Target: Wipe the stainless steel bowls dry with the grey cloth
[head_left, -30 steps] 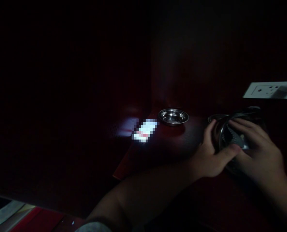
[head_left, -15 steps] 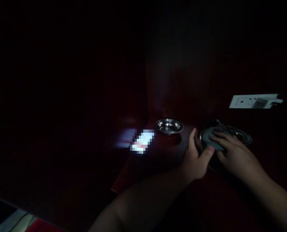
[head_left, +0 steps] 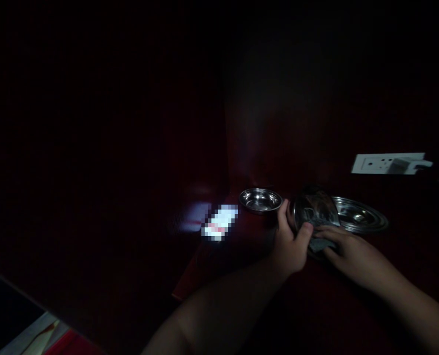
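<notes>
My left hand (head_left: 291,247) grips the near left side of a shiny metal vessel (head_left: 317,209), thumb in front and fingers behind. The vessel is tilted, and the dim light hides its exact shape. Against its lower right part my right hand (head_left: 348,250) presses a grey-green cloth (head_left: 321,244), pinched under bent fingers. Behind the right hand lies a shiny steel plate (head_left: 379,224), partly covered by the vessel. A small shallow steel bowl (head_left: 260,201) stands upright to the left of the vessel.
A lit phone (head_left: 220,222), its screen blurred, lies left of the small bowl on the dark reddish surface. On the back wall a white socket panel (head_left: 371,164) carries a plugged-in charger (head_left: 408,165). Pale and red items (head_left: 53,335) show at the lower left.
My right hand has slid the cloth down from the vessel's upper face to its lower right part. The vessel has turned and shifted slightly left, uncovering more of the plate.
</notes>
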A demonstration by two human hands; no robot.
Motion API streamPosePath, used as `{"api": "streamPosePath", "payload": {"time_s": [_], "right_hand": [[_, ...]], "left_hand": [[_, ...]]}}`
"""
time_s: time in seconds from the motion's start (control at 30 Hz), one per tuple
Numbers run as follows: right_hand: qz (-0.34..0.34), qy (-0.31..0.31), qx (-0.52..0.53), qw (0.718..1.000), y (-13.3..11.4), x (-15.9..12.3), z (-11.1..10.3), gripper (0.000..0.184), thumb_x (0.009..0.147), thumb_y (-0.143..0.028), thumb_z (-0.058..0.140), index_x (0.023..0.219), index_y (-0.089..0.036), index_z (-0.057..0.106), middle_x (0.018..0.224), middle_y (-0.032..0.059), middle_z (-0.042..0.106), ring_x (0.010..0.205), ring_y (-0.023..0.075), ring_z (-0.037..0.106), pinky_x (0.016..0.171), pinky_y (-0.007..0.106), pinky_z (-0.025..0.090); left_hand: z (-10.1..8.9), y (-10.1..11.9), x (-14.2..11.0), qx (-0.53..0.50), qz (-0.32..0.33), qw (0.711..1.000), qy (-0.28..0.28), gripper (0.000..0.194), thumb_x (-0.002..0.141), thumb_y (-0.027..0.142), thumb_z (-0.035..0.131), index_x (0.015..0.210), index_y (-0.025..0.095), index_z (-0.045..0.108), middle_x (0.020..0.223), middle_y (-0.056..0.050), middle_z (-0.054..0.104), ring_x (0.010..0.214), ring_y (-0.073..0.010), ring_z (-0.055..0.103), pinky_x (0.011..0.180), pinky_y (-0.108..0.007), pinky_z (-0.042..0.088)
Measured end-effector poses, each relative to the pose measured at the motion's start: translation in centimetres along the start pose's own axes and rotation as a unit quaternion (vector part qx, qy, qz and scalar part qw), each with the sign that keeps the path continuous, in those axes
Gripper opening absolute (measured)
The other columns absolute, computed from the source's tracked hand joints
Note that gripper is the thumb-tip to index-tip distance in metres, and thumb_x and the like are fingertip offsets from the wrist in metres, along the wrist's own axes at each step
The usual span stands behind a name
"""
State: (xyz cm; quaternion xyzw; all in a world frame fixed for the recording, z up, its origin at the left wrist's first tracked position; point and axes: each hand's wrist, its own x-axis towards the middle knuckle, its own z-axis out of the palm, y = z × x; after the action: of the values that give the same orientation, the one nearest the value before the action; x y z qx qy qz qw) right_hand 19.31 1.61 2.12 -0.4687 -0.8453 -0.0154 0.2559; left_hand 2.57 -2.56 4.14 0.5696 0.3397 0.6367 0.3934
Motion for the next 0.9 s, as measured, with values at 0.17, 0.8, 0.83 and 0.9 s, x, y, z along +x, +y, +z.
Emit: {"api": "streamPosePath", "payload": {"time_s": [0.17, 0.8, 0.83, 0.9], "right_hand": [[-0.023, -0.02, 0.057, 0.998, -1.2, 0.0, -0.7, 0.026, 0.078, -0.027, 0.048, 0.096, -0.019, 0.066, 0.113, 0.0078, 0.064, 0.105, 0.0239, 0.06, 0.092, 0.044, 0.048], [-0.117, -0.012, 0.113, 0.987, -3.3, -0.3, -1.4, 0.02, 0.08, -0.033, 0.055, 0.095, -0.021, 0.064, 0.095, 0.0058, 0.067, 0.085, 0.0192, 0.066, 0.074, 0.032, 0.055], [-0.119, -0.006, 0.108, 0.987, -3.3, -0.2, -1.3, 0.018, 0.082, -0.032, 0.053, 0.092, -0.022, 0.064, 0.092, 0.0053, 0.067, 0.082, 0.0184, 0.065, 0.072, 0.031, 0.054], [-0.121, 0.011, 0.101, 0.987, -3.4, -0.2, -1.4, 0.017, 0.083, -0.032, 0.051, 0.09, -0.022, 0.064, 0.089, 0.005, 0.067, 0.08, 0.0179, 0.065, 0.07, 0.031, 0.054]], "left_hand": [[0.0, 0.0, 0.1, 0.011, 0.011, 1.0, 0.011, 0.063, 0.088, 0.035, 0.049, 0.142, 0.022, 0.02, 0.138, -0.01, 0.046, 0.124, -0.0211, 0.046, 0.107, -0.038, 0.032], [-0.5, -0.9, 1.3, -0.009, -0.064, 0.996, 0.06, 0.064, 0.087, 0.047, 0.045, 0.142, 0.023, 0.022, 0.136, -0.01, 0.049, 0.125, -0.0234, 0.045, 0.108, -0.041, 0.03], [-0.6, -0.8, 1.3, -0.011, -0.07, 0.996, 0.057, 0.064, 0.087, 0.048, 0.046, 0.141, 0.023, 0.022, 0.136, -0.01, 0.049, 0.125, -0.0235, 0.045, 0.108, -0.041, 0.03], [-0.6, -0.5, 1.4, -0.015, -0.066, 0.996, 0.052, 0.064, 0.086, 0.049, 0.046, 0.141, 0.023, 0.024, 0.135, -0.01, 0.049, 0.125, -0.0233, 0.045, 0.108, -0.041, 0.031]]}}
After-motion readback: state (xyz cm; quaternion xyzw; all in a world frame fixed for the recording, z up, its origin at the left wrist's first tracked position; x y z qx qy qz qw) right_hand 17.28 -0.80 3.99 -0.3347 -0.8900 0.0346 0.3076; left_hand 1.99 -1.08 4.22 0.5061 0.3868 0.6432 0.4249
